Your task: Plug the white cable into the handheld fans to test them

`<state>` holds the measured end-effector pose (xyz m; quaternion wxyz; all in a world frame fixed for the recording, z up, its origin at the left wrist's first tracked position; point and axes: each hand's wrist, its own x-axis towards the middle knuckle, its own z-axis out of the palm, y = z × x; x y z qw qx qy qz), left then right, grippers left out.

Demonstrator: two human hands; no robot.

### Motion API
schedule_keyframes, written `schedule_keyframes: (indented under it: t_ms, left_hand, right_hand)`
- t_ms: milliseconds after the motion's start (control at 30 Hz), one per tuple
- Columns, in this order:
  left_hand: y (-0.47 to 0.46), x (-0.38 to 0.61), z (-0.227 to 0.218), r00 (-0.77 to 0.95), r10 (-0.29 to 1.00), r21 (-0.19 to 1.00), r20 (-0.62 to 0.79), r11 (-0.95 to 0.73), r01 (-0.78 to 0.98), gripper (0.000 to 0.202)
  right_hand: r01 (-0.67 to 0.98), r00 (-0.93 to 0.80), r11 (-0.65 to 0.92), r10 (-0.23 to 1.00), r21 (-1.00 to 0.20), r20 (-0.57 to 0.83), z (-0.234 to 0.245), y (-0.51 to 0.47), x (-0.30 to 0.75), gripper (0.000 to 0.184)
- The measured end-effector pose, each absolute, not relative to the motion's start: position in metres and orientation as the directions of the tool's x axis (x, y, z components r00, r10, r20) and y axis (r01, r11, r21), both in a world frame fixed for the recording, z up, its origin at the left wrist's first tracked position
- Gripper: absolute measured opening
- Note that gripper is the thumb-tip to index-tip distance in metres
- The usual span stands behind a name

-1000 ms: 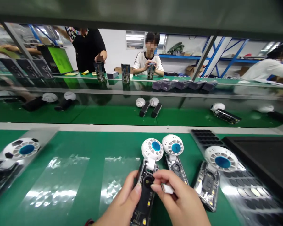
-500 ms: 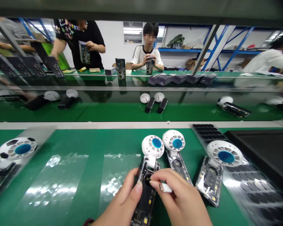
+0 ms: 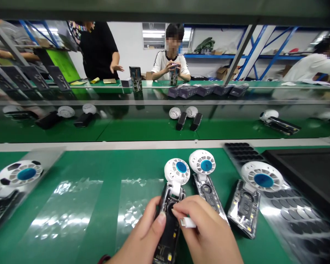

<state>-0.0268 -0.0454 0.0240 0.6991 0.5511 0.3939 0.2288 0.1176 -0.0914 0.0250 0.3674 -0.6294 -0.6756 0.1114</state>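
Observation:
My left hand (image 3: 147, 233) is closed around the dark, see-through body of a handheld fan (image 3: 166, 234), thumb along its front. The fan's white round head has a blue disc in its centre and points away from me. My right hand (image 3: 206, 231) is closed, with a white USB plug (image 3: 188, 222) held in its fingers. Its thumb and index fingertips meet at the round dark spot on the fan body; whether they pinch something small there is hidden. Just right of the held fan lies a second fan (image 3: 202, 162), and a third fan (image 3: 262, 177) lies farther right.
A football-patterned fan (image 3: 20, 174) lies at the left. Sheets of black round stickers (image 3: 294, 214) and a black tray (image 3: 308, 176) are on the right. Beyond the white rail, a green conveyor belt (image 3: 137, 126) carries several fans. Co-workers (image 3: 170, 60) and dark boxes (image 3: 188, 91) are across.
My right hand has shifted slightly left, the USB plug turning with it. Fans on the belt have moved right. The standing co-worker's hand no longer holds a box.

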Motion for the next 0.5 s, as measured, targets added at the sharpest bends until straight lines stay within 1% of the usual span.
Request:
schedule_keyframes:
  t_ms: [100,167,200,233,267,333,367,400,433,500]
  left_hand:
    - [-0.046,-0.026,0.023,0.58,0.757,0.947,-0.301,0.309,0.088,0.036]
    - [-0.046,-0.025,0.019,0.578,0.749,0.931,-0.324,0.363,0.051,0.036]
    - [-0.046,-0.025,0.016,0.591,0.728,0.909,-0.348,0.417,0.022,0.037]
    - [-0.045,-0.025,0.014,0.616,0.694,0.876,-0.372,0.482,-0.015,0.039]
    - [-0.045,-0.025,0.012,0.649,0.658,0.837,-0.383,0.544,-0.058,0.04]
    - [-0.043,-0.025,0.012,0.706,0.611,0.773,-0.357,0.618,-0.145,0.041]
    - [-0.042,-0.025,0.014,0.725,0.605,0.759,-0.33,0.626,-0.177,0.041]
    - [-0.041,-0.026,0.017,0.736,0.606,0.758,-0.303,0.621,-0.199,0.04]
    - [-0.041,-0.026,0.021,0.742,0.607,0.762,-0.287,0.614,-0.207,0.039]
    - [-0.041,-0.027,0.029,0.75,0.59,0.761,-0.298,0.621,-0.186,0.037]
  right_hand:
    - [0.833,0.055,0.171,0.921,-0.527,0.386,0.024,-0.091,0.114,0.019]
    - [0.869,0.096,0.105,0.924,-0.484,0.371,0.024,-0.091,0.112,0.02]
    - [0.869,0.13,0.068,0.924,-0.49,0.359,0.025,-0.091,0.111,0.02]
    - [0.849,0.177,0.031,0.924,-0.528,0.338,0.026,-0.09,0.112,0.018]
    - [0.803,0.239,-0.013,0.923,-0.596,0.301,0.028,-0.091,0.113,0.015]
    - [0.623,0.366,-0.097,0.913,-0.776,0.18,0.033,-0.092,0.116,0.011]
    - [0.511,0.406,-0.131,0.908,-0.849,0.104,0.035,-0.093,0.117,0.013]
    - [0.415,0.425,-0.156,0.905,-0.896,0.039,0.037,-0.095,0.118,0.016]
    - [0.354,0.431,-0.158,0.902,-0.922,0.011,0.038,-0.097,0.118,0.019]
    - [0.334,0.436,-0.11,0.899,-0.936,0.05,0.039,-0.1,0.116,0.025]
